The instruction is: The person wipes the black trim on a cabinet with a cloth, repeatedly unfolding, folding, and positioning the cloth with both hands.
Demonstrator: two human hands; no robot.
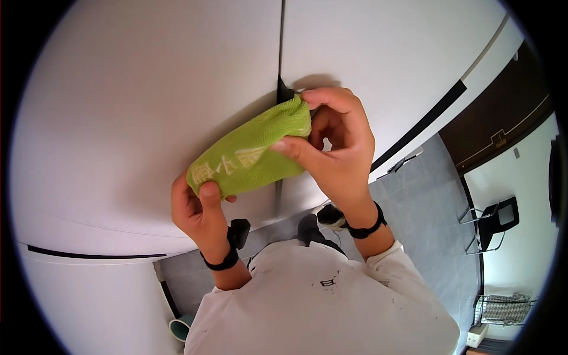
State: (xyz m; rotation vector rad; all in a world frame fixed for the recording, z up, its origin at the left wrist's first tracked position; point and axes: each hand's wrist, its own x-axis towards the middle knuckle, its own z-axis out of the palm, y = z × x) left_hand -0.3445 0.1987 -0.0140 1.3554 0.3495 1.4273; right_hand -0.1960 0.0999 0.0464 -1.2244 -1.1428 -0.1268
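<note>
- Left hand (202, 214) grips the lower left end of the green cloth (248, 148), with the thumb pressed on its near face and fingertips showing below its edge.
- I see the right hand (340, 151) grasping the other end, its thumb on the near face and its index finger at the upper corner; the remaining fingers curl behind.
- The green cloth is between both hands, slanting up to the right, in front of the white panels (148, 106). Pale yellow lettering (228, 165) runs along its near face.
- Just beyond its upper end, I make out a small black piece (285, 92) at the dark gap between the panels. I cannot tell whether the cloth touches it.
- Both wrists wear black bands, and a black device (238, 233) sits at the left one.
- Below the hands is the person's white shirt (331, 302), with small dark marks on the chest.
- Off to the right, I see a black chair (498, 220) on the grey floor (423, 207), and a dark brown door (494, 112) above it.
</note>
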